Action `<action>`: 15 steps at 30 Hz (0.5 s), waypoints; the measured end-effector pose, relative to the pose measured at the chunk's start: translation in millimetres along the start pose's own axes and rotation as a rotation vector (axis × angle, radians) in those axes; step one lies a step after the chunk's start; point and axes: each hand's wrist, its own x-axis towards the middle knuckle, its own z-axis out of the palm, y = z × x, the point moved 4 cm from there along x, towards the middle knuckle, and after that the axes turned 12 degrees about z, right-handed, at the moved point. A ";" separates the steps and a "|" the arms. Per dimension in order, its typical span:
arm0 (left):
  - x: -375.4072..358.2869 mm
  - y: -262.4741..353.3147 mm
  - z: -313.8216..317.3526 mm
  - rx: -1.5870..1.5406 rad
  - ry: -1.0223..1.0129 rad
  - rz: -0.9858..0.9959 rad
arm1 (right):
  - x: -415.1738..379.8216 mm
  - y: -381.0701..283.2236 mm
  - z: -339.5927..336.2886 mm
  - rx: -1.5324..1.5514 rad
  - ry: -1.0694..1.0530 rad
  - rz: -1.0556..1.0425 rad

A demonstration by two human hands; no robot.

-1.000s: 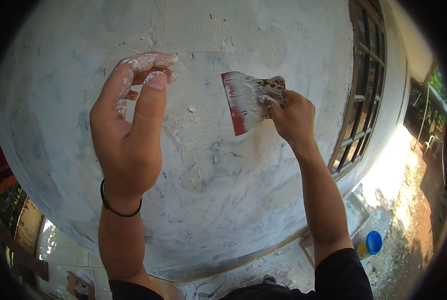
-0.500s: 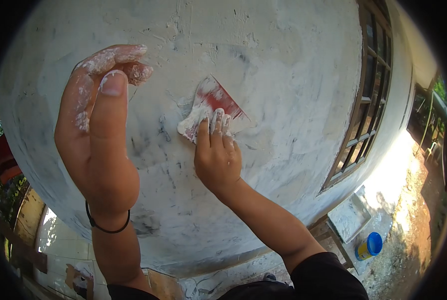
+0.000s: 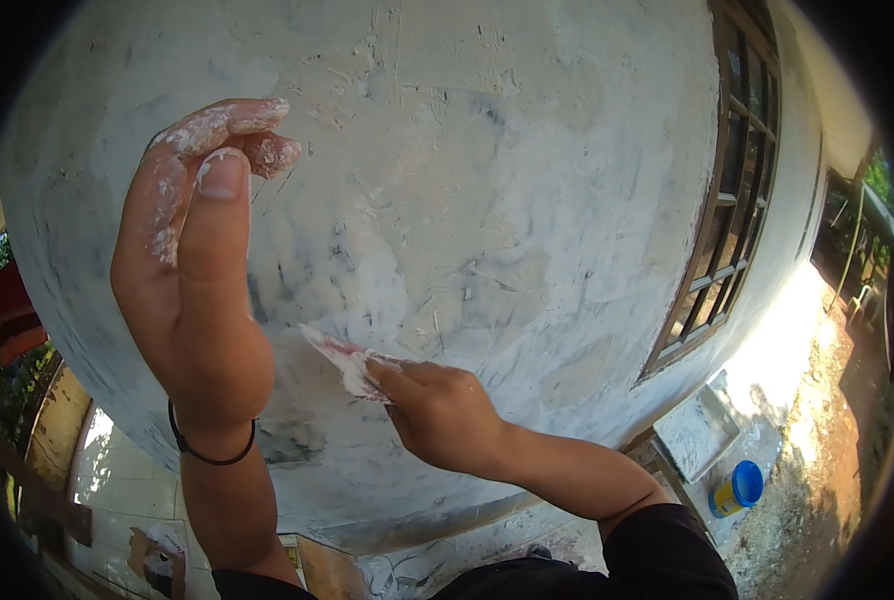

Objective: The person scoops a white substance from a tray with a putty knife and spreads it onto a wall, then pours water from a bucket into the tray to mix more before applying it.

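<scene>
My right hand (image 3: 445,412) is wrapped round a red plastic putty scraper (image 3: 347,358) smeared with white putty. The scraper is turned nearly edge-on, its tip pointing up and left in front of the wall (image 3: 437,210). On the left, my left hand (image 3: 199,270) is raised close to the camera, with a dark band on the wrist. Its fingers curl over toward the thumb, and white putty coats them; I cannot tell what, if anything, they hold. The wall surface between and beyond the hands carries patchy putty, ridges and dark smudges.
A barred window (image 3: 722,200) is set in the wall at the right. Below it a putty-stained tray (image 3: 695,435) rests near a blue and yellow bucket (image 3: 737,489). Pale floor tiles (image 3: 117,480) and a torn cardboard box (image 3: 157,560) lie at lower left.
My right hand has drawn the scraper down and left, turning it from flat over the wall to nearly edge-on. My left hand has barely moved.
</scene>
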 end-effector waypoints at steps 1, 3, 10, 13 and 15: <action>-0.4 -0.6 0.6 -0.023 0.017 -0.029 | 11.0 4.9 -24.9 0.033 0.072 -0.037; 1.9 1.5 -1.1 0.020 0.033 -0.046 | 34.2 11.1 -68.4 -0.139 0.298 -0.115; 5.8 6.2 7.0 0.004 0.068 -0.045 | 56.6 54.9 -20.4 -0.844 0.511 -0.495; 2.2 3.3 11.4 0.001 0.070 -0.058 | -3.1 54.0 30.6 -0.815 0.310 -0.543; -2.1 0.5 10.5 -0.001 0.044 -0.085 | -24.9 44.1 35.6 -0.784 0.263 -0.540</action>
